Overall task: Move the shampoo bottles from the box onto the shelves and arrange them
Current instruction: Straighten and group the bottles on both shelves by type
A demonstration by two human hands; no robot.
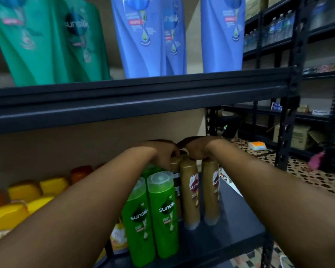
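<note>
Two hands reach deep over the lower shelf (230, 238), side by side and nearly touching; the left hand (162, 153) has its fingers curled down onto the cap of a brown bottle at the back (175, 171), next to the green ones, though how firmly it holds I cannot tell; the right hand (196, 149) is curled over the tops of two brown shampoo bottles (190, 192), its fingers bent round their caps. These brown bottles stand upright toward the right edge of the lower shelf, close together; just left of them two green shampoo bottles (162, 213) stand upright at the front edge, touching each other. Further left on the same shelf sit rows of yellow and orange caps (25, 190), partly hidden behind the left forearm. On the upper shelf (143, 93) stand large green bottles (46, 45) to the left and blue bottles (143, 35) to the right, near its front edge. Beyond the right edge, other dark racks (298, 45) carry water bottles and cartons; the floor is patterned.
</note>
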